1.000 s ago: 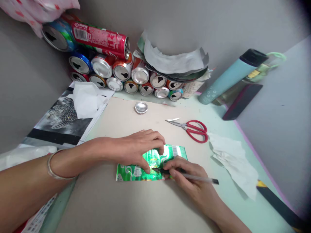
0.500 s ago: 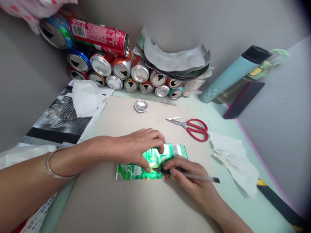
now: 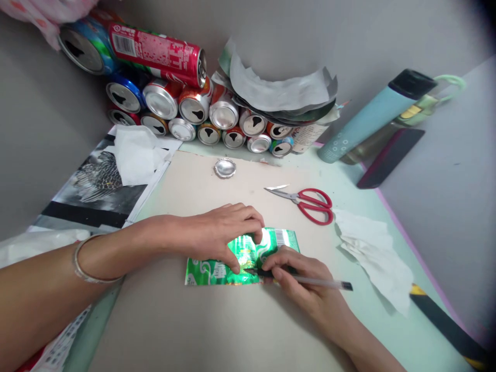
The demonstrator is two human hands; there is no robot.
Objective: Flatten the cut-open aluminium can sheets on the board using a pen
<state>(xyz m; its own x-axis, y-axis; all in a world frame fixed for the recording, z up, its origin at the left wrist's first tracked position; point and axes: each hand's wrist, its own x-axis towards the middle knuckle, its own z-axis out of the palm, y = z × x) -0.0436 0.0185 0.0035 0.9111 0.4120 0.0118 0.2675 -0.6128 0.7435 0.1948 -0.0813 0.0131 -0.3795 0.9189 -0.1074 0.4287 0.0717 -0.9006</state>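
Note:
A shiny green sheet of cut can metal [image 3: 267,240], printed with white swirls and a barcode, lies flat on the beige board [image 3: 170,320]. My left hand [image 3: 225,232] rests over it with thumb and fingertips pressed down well apart, hiding part of its upper left. In my right hand [image 3: 304,281] is a pen [image 3: 320,282] with a clear barrel, held low and slanted. Its dark tip touches the sheet just right of my left thumb. Beyond the hands, red-handled scissors [image 3: 304,199] lie with blades slightly apart, and a small silver metal disc [image 3: 225,168] sits farther back.
Stacked drink cans [image 3: 194,111] line the back, with curved metal sheets [image 3: 282,90] on top at the right. A blue bottle [image 3: 372,119] stands at the back right. Crumpled white tissue [image 3: 374,253] and a black-and-yellow strip [image 3: 445,320] lie right; a bird picture [image 3: 101,178] lies left.
The view has shifted very slightly. Both hands, the pen and the green sheet stay almost in the same place.

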